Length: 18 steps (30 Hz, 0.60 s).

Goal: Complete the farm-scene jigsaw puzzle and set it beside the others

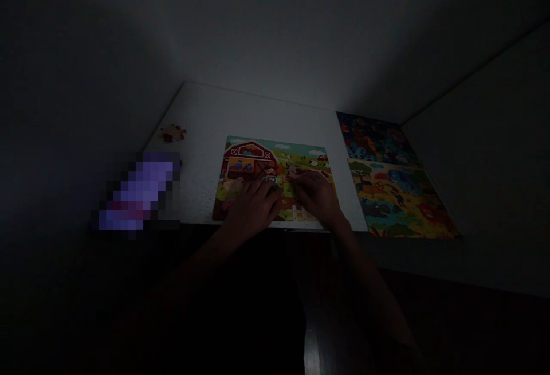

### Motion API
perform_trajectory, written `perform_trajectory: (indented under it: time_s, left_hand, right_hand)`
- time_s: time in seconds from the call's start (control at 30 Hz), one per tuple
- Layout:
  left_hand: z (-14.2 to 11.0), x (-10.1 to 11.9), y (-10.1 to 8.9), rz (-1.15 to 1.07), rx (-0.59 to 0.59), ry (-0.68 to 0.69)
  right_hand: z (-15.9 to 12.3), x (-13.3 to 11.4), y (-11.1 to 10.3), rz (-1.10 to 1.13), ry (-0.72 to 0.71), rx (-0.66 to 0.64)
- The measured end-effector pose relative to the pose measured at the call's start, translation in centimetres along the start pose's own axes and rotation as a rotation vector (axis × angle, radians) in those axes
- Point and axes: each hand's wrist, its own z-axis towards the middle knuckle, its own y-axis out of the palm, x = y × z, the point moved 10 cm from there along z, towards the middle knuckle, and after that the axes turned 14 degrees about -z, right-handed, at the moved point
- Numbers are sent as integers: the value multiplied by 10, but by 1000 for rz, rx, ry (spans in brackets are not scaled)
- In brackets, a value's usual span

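A farm jigsaw puzzle (258, 160) with a red barn lies flat on a white table (206, 128) in a dim room. My left hand (253, 206) rests palm down on its lower middle, fingers stretched forward and lying flat. My right hand (315, 194) lies beside it on the puzzle's lower right, fingers also flat against the picture. The two hands almost touch at the fingertips. Nothing shows in either hand, though any piece under the fingers is hidden.
Two more colourful animal puzzles (395, 191) lie at the table's right end. A small heap of loose brown pieces (172, 132) sits at the far left. A blurred purple patch (140, 191) covers the near left corner. Walls close in behind and on the right.
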Motion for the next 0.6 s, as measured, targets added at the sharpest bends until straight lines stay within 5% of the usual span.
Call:
perform_trajectory:
  time_s: [0.3,0.6]
  left_hand:
    - [15,0,4,9,-78,-61]
    - [11,-4,12,24,-19,-83]
  right_hand:
    - [0,6,-3,0,19,24]
    - [-2,9,-4,-34,31,48]
